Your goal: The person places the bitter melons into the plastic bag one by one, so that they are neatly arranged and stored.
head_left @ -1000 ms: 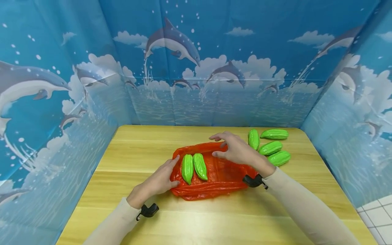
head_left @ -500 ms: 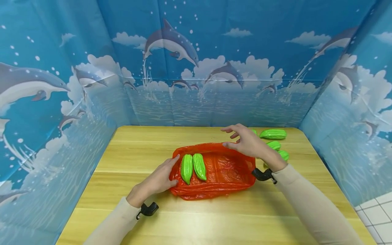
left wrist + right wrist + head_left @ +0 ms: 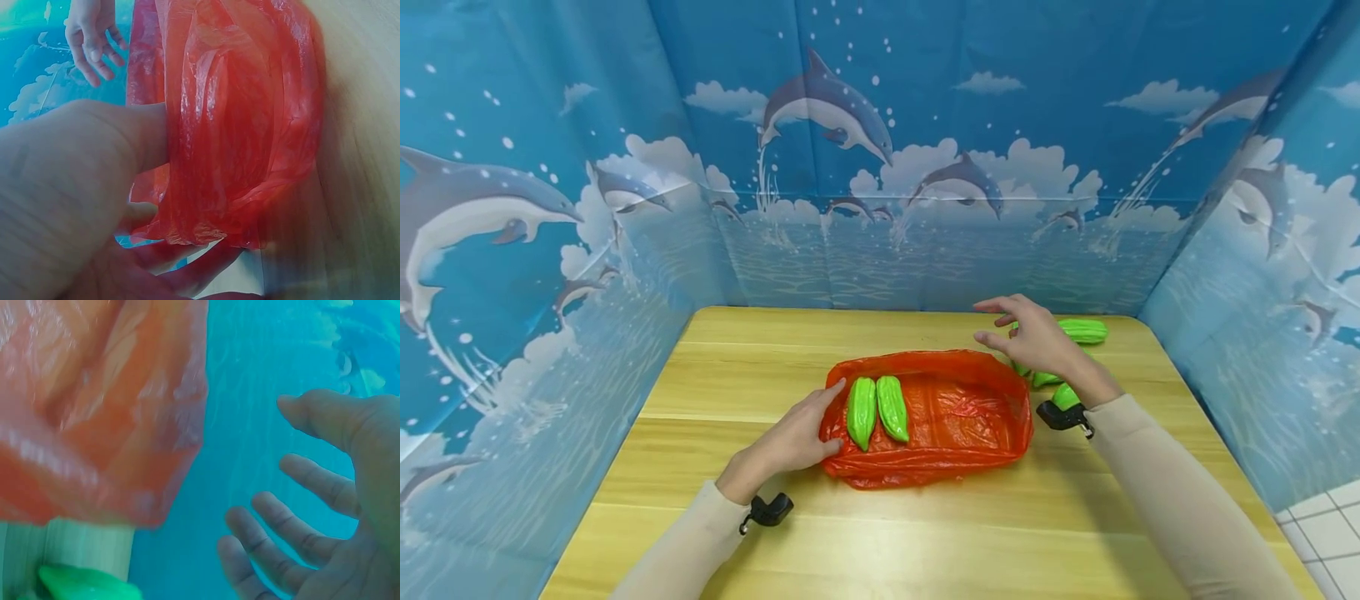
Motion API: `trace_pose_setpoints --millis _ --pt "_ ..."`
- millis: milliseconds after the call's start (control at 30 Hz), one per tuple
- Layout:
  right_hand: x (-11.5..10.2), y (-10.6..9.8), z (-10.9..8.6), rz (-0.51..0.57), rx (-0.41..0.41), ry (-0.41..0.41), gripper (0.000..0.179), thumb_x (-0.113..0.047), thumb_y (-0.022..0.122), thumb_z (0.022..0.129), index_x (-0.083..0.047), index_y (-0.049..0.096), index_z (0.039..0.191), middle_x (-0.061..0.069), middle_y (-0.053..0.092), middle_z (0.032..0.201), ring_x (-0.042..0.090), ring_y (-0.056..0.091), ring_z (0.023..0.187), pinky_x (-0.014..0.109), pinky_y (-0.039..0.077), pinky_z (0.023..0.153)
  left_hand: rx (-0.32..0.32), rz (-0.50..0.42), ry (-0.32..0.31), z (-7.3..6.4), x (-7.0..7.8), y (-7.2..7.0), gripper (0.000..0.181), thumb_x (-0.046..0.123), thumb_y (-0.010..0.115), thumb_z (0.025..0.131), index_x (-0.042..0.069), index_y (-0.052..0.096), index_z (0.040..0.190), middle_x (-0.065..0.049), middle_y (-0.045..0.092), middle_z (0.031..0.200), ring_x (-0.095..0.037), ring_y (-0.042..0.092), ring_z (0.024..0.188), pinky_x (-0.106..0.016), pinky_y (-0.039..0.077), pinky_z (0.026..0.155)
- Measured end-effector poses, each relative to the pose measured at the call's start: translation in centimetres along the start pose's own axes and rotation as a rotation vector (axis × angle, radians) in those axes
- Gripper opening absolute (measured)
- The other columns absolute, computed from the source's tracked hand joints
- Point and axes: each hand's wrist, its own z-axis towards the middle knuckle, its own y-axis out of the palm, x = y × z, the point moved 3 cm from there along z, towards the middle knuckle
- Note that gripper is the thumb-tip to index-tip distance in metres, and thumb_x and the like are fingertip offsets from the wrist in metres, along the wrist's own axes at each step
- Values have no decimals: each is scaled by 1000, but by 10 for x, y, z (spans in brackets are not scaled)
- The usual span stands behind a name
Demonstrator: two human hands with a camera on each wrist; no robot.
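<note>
A red plastic bag (image 3: 955, 417) lies with its mouth spread wide on the wooden table. Two glossy green ridged vegetables, like bitter melons, sit side by side in its left part, one the left bitter melon (image 3: 861, 414), the other the right bitter melon (image 3: 892, 408). My left hand (image 3: 793, 433) holds the bag's left end; in the left wrist view the thumb (image 3: 150, 134) passes behind the bag's wall. My right hand (image 3: 1033, 337) hovers beyond the bag's right end with fingers loosely bent and nothing in them. It partly hides several more bitter melons (image 3: 1084, 331).
The wooden table (image 3: 737, 350) is bounded by a blue dolphin-print curtain (image 3: 925, 250) at the back and both sides. White tiles (image 3: 1326, 529) show at the lower right. Each wrist wears a black camera mount.
My right hand has moved right, from over the bag to above the bitter melons at the back right. My left hand stays at the bag's left end, and the two melons inside have not moved.
</note>
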Motion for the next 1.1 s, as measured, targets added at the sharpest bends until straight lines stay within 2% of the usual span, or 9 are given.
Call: trace_pose_setpoints --millis 500,833,1100 --pt "44 -8 5 -4 24 58 64 -43 74 116 -13 59 171 32 46 175 58 63 149 76 60 111 2 23 2 -2 0 3 99 15 86 103 14 32 186 -21 42 187 -51 40 174 -71 39 140" --pt "77 -1 10 -37 3 125 86 -55 74 114 -10 43 180 40 33 178 67 56 150 85 53 115 4 13 -8 -4 2 1 101 15 87 103 14 30 186 -24 41 187 -51 42 172 -71 41 138" --pt "95 0 12 -112 13 180 101 -68 74 109 -7 39 181 44 32 176 63 54 145 85 52 110 7 21 -7 -2 0 1 103 17 88 103 13 28 187 -25 41 187 -49 44 172 -68 42 139"
